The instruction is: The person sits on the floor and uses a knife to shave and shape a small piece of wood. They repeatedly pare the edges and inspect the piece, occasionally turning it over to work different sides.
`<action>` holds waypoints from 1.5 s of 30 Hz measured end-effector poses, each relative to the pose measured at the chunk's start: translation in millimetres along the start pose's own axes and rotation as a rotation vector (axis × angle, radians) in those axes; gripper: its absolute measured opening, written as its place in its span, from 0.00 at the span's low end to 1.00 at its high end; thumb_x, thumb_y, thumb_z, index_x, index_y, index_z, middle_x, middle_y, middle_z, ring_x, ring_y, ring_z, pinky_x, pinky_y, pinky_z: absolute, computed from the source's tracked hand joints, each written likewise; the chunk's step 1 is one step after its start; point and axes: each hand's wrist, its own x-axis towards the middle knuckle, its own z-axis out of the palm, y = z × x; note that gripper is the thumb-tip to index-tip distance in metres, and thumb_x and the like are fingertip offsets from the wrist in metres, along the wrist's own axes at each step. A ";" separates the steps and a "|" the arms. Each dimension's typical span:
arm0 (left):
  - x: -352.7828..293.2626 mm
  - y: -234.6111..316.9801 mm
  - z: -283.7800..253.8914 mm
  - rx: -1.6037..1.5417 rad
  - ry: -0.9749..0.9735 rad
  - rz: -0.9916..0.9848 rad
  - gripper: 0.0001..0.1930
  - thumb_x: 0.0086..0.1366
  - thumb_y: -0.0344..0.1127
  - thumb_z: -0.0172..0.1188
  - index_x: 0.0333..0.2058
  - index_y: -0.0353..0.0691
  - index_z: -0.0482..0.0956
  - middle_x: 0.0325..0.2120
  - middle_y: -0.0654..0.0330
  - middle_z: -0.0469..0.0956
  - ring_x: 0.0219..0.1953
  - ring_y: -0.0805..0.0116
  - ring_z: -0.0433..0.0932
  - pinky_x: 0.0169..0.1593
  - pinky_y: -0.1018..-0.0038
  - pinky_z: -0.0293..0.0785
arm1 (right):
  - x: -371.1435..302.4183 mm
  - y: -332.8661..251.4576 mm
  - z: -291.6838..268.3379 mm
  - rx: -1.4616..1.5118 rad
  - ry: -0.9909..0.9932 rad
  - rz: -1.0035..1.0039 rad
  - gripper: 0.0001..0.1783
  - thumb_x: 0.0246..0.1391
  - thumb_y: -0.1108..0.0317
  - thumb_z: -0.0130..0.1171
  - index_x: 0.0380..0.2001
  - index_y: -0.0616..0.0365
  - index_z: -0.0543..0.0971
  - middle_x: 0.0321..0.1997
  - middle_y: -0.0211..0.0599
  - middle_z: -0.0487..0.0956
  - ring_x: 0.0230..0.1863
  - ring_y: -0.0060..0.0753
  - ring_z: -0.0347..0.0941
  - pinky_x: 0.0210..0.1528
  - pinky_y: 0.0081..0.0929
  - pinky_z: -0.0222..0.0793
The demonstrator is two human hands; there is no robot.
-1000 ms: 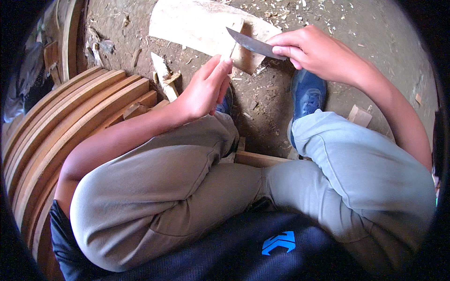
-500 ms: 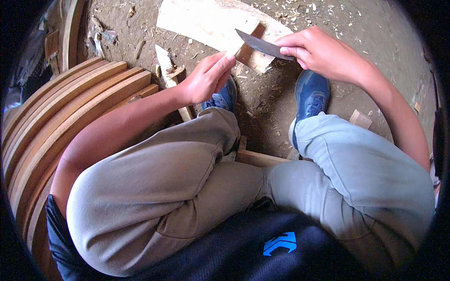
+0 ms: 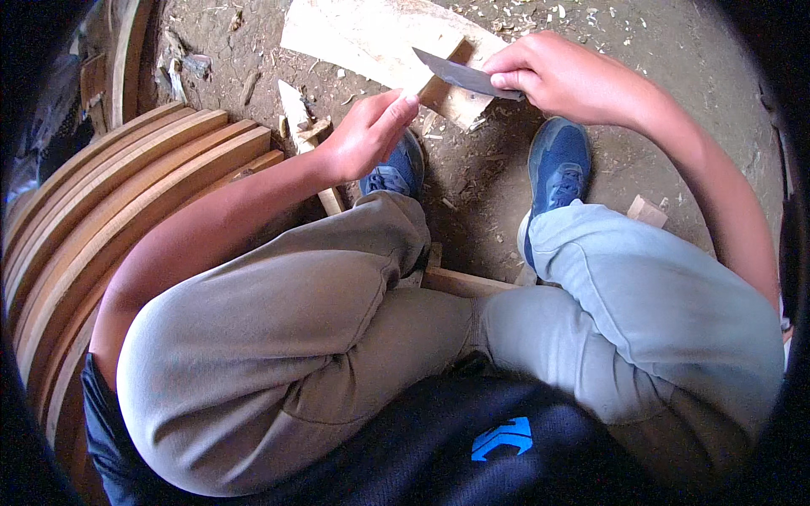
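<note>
My right hand (image 3: 561,80) is closed on a dark-bladed knife (image 3: 456,74), whose point is directed to the far left. The blade lies across a small wooden block (image 3: 435,94). My left hand (image 3: 367,139) pinches the near corner of that block between thumb and fingers. Beneath the block is a broad pale board (image 3: 354,38) on the ground. How far the blade bites into the wood, I cannot tell. The knife's handle is hidden in my right hand.
Curved wooden strips (image 3: 143,185) are stacked at the left. A split stick (image 3: 295,110) lies beside my left forearm. Shavings litter the dirt floor (image 3: 472,181). My blue shoes (image 3: 559,164) rest close to the board, and a small wood offcut (image 3: 647,211) sits to the right.
My right hand and the knife have shifted slightly away from me and to the left over the block. My left hand has moved only a little and keeps its pinch.
</note>
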 end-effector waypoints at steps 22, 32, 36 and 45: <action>-1.6 6.7 0.0 0.025 -0.034 0.030 0.24 0.76 0.53 0.34 0.27 0.40 0.65 0.14 0.69 0.61 0.16 0.78 0.62 0.20 0.78 0.60 | 6.4 -7.8 -46.7 0.256 -0.205 0.135 0.13 0.63 0.66 0.49 0.38 0.64 0.78 0.18 0.30 0.71 0.21 0.22 0.65 0.27 0.28 0.63; 3.3 5.1 -0.2 0.031 -0.039 0.074 0.29 0.73 0.61 0.34 0.31 0.40 0.68 0.12 0.67 0.62 0.10 0.78 0.59 0.13 0.79 0.55 | -4.6 2.5 -8.9 0.155 -0.003 0.095 0.14 0.62 0.66 0.53 0.45 0.64 0.79 0.25 0.42 0.78 0.20 0.27 0.69 0.28 0.30 0.68; 1.3 9.7 -0.2 -0.001 -0.049 0.010 0.24 0.75 0.54 0.34 0.28 0.41 0.65 0.13 0.68 0.61 0.15 0.77 0.61 0.20 0.78 0.59 | -6.5 8.4 -6.7 0.045 0.042 0.026 0.14 0.61 0.67 0.54 0.43 0.65 0.80 0.32 0.48 0.81 0.27 0.37 0.75 0.35 0.33 0.70; 4.5 -2.0 -3.9 0.003 -0.056 0.048 0.24 0.75 0.54 0.35 0.28 0.42 0.65 0.14 0.69 0.61 0.16 0.78 0.62 0.20 0.78 0.60 | -4.7 0.8 -6.6 0.005 0.046 0.067 0.13 0.60 0.68 0.54 0.45 0.61 0.80 0.39 0.50 0.81 0.42 0.45 0.79 0.45 0.35 0.71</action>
